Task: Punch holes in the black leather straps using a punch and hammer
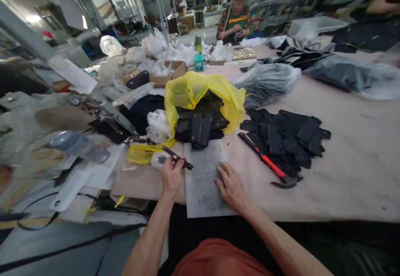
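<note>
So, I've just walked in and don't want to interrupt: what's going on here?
The person's left hand holds a narrow dark strip near the left edge of a speckled, pale grey sheet. Their right hand rests at its right edge. Beyond it, flat black pieces poke out of an open yellow plastic bag. To the right, a red-and-black claw hammer lies beside a heap of similar black pieces.

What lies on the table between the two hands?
In the head view, a dark-specked sheet, touched by the right hand; the dark strip in the left hand juts over its edge.
</note>
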Demonstrator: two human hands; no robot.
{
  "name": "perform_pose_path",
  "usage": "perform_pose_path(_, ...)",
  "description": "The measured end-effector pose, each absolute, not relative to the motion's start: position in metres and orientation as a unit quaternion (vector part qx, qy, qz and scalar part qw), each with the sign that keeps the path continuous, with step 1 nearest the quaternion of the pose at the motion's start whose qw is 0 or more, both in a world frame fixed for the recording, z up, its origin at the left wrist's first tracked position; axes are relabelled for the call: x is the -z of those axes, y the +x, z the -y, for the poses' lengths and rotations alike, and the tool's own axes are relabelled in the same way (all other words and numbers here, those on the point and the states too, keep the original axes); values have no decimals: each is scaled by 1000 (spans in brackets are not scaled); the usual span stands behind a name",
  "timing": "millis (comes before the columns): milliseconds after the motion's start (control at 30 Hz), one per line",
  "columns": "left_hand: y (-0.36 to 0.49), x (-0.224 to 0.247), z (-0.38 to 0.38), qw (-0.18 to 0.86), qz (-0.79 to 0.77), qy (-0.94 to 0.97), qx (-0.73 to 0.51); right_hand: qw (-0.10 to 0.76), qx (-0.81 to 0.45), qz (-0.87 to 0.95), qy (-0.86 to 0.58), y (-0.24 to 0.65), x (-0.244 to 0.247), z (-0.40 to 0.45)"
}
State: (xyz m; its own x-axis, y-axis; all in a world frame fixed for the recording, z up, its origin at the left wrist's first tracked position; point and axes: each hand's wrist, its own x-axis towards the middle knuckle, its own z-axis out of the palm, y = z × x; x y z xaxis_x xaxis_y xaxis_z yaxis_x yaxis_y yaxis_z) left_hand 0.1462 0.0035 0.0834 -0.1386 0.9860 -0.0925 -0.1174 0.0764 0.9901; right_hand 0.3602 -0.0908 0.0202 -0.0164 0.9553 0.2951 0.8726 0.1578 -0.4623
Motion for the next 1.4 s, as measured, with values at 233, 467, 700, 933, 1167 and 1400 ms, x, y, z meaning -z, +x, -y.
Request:
perform_pose_path(233, 182, -66, -7, 373, -574, 591, -426, 282, -94, 697, -653, 363, -29, 92)
perform_pose_path(467, 185, -72, -14, 389, -575, 630, -347, 295, -113, 690, -652, 365, -35, 93)
perform_pose_path(700, 190, -82, -18, 378, -552, 660, -342, 298, -130, 682, -655, 368, -34, 92)
perform_pose_path(933, 191, -84, -15, 382, -541, 688, -296, 316, -144, 676, -651, 370, -32, 91)
perform_pose_path(1167, 190, -80, -19, 413, -552, 650, -319, 328, -146, 670, -649, 371, -30, 90)
perform_pose_path(1400, 183, -73, -17, 423, -556, 628, -342, 324, -140, 675, -648, 369, -26, 90)
